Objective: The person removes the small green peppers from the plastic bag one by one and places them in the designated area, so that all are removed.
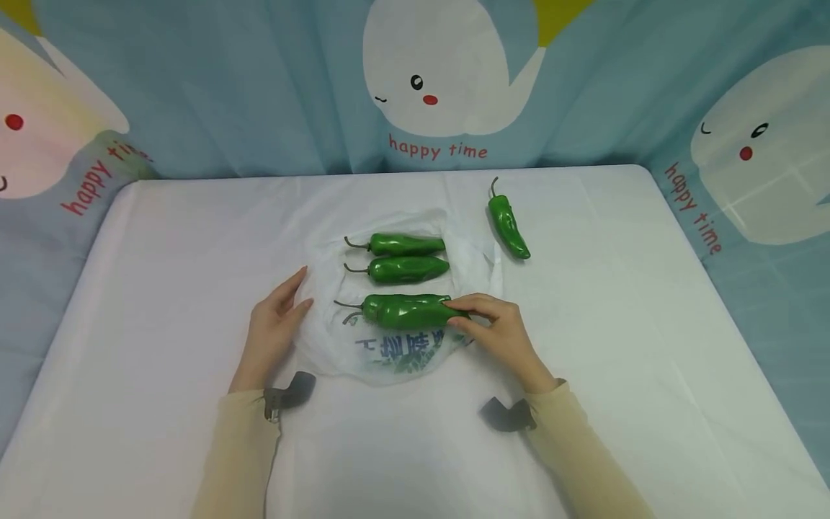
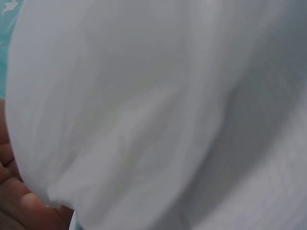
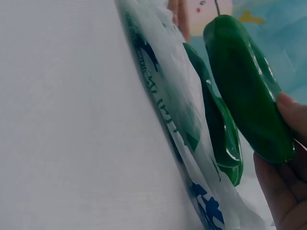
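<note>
Thumb and fingers of my right hand point(image 1: 496, 328) pinch the tip end of a green pepper point(image 1: 411, 315), as the right wrist view also shows. This pepper overlaps another green pepper point(image 1: 372, 300) in the head view, their stems pointing left. Behind them, two more green peppers, a nearer one point(image 1: 408, 269) and a farther one point(image 1: 405, 245), lie side by side on the white plastic bag point(image 1: 324, 346). My left hand point(image 1: 275, 324) is at the bag's left edge, thumb and index finger apart and touching it. Bag film partly hides that hand in the left wrist view.
A single green pepper point(image 1: 508, 225) lies off the bag, toward the back right of the white-covered table point(image 1: 622, 303). A blue curtain point(image 1: 259, 86) printed with whales stands along the back and sides. Dark wrist mounts stick out from both sleeves.
</note>
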Demonstrator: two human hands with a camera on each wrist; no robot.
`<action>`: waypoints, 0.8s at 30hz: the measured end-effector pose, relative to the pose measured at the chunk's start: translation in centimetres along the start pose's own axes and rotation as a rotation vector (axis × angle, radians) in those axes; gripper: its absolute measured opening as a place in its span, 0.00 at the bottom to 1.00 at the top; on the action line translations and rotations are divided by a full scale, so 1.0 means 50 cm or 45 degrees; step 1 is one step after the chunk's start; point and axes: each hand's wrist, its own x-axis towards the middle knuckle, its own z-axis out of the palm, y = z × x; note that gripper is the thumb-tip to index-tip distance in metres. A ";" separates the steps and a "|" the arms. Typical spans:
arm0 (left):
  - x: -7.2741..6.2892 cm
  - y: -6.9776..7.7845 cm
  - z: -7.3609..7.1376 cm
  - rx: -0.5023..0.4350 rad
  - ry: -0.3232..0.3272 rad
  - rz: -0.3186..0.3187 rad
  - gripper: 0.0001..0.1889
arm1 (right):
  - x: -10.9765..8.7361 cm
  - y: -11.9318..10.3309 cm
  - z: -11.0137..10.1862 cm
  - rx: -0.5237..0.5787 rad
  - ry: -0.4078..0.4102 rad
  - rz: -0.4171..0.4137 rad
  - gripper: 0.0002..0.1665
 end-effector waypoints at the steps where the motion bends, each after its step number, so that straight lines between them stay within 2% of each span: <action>1: 0.001 0.001 0.000 -0.003 0.001 0.001 0.27 | 0.002 0.000 -0.001 0.006 0.010 0.004 0.14; 15: 0.001 -0.004 -0.001 -0.033 0.003 0.025 0.27 | 0.013 0.013 -0.007 0.055 0.112 0.073 0.12; 19: 0.001 -0.002 0.000 -0.042 0.006 0.038 0.27 | 0.017 0.015 -0.008 0.065 0.156 0.064 0.12; 24: 0.001 -0.002 0.001 -0.031 0.009 0.036 0.27 | 0.019 0.021 -0.009 0.066 0.164 0.041 0.12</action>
